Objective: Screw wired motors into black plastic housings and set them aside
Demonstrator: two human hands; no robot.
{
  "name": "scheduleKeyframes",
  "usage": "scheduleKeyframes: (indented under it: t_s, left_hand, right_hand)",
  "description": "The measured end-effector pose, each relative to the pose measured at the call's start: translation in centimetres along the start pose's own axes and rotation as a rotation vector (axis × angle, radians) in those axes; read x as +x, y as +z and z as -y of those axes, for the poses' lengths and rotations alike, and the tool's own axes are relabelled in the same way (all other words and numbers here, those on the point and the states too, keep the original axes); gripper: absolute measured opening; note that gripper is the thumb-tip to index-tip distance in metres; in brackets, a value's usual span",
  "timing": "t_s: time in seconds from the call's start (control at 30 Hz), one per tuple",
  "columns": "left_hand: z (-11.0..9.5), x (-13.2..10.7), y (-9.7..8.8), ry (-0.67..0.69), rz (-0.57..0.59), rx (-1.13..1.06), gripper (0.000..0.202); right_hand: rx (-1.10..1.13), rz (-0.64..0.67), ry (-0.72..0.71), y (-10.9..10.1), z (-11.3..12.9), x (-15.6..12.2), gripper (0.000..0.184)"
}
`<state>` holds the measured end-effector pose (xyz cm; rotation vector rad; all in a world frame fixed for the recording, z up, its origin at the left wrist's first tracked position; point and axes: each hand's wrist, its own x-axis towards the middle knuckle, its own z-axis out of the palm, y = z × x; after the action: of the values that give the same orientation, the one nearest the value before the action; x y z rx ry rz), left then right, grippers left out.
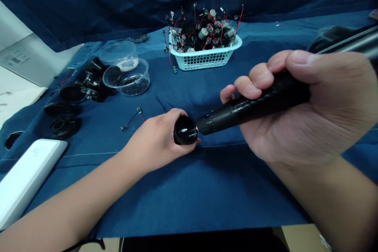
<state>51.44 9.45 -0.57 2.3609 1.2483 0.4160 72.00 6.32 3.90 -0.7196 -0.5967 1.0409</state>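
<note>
My left hand [159,138] is wrapped round a round black plastic housing [185,136], its open end turned toward the right. A small white part shows inside it. My right hand [307,106] grips a black electric screwdriver [251,106], held nearly level. The bit points left and reaches into the housing's opening; whether it touches a screw I cannot make out. Beside my left wrist lies a small circuit board [139,110] with thin red and black wires.
A light blue basket [206,61] piled with wired parts stands at the back. Clear plastic tubs [136,82] with small pieces, black plastic parts [91,80] and a white oblong device [32,177] are on the left. Dark blue cloth [189,193] covers the table.
</note>
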Motion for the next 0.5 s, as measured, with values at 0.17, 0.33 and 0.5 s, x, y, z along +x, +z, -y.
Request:
scheduleKeyframes:
  t_s: [0.17, 0.33, 0.5]
  left_hand:
    - [-0.05, 0.00, -0.12, 0.002, -0.004, 0.002, 0.041]
    - [0.07, 0.09, -0.06, 0.013, -0.009, 0.011, 0.042]
    - [0.10, 0.08, -0.01, 0.014, -0.011, -0.003, 0.041]
  right_hand:
    - [-0.027, 0.025, -0.011, -0.10, 0.00, 0.06, 0.024]
    - [-0.023, 0.017, -0.016, -0.13, -0.11, 0.17, 0.023]
    - [-0.027, 0.004, -0.006, 0.14, 0.03, -0.03, 0.020]
